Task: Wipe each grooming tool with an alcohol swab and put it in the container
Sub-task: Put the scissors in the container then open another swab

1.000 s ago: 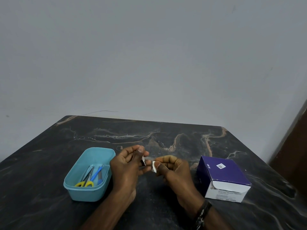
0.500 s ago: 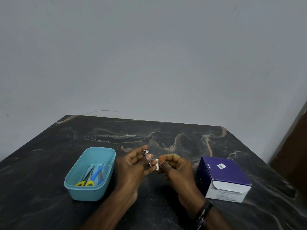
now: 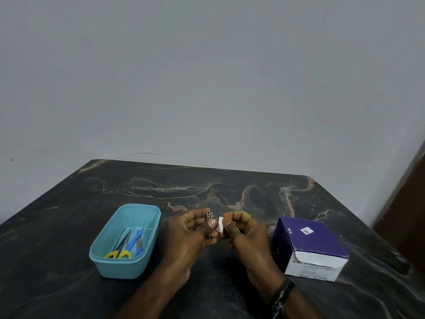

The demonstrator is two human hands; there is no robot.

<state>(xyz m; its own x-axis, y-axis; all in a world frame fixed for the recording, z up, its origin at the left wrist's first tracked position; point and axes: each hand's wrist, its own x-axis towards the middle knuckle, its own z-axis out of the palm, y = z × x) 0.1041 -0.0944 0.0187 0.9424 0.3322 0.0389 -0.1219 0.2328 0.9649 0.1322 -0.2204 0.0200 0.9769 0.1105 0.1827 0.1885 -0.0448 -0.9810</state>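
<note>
My left hand (image 3: 190, 233) pinches a small metal nail clipper (image 3: 209, 215) upright between thumb and fingers; most of the tool is hidden by the hand. Right beside it, my right hand (image 3: 243, 236) grips a folded white alcohol swab (image 3: 220, 224), which sits next to the left thumb tip. Left of both hands stands a light blue plastic container (image 3: 147, 217). Inside it lie yellow-handled scissors (image 3: 119, 252), a blue-handled tool (image 3: 135, 239) and another slim tool.
A purple and white box of alcohol swabs (image 3: 310, 247) stands to the right of my hands on the dark marble table (image 3: 230, 187). A grey wall rises behind the table, and a brown surface shows at the far right.
The left hand has turned the clipper from lying sideways to standing upright. The swab in the right hand has shifted slightly along it. Both hands stay close together.
</note>
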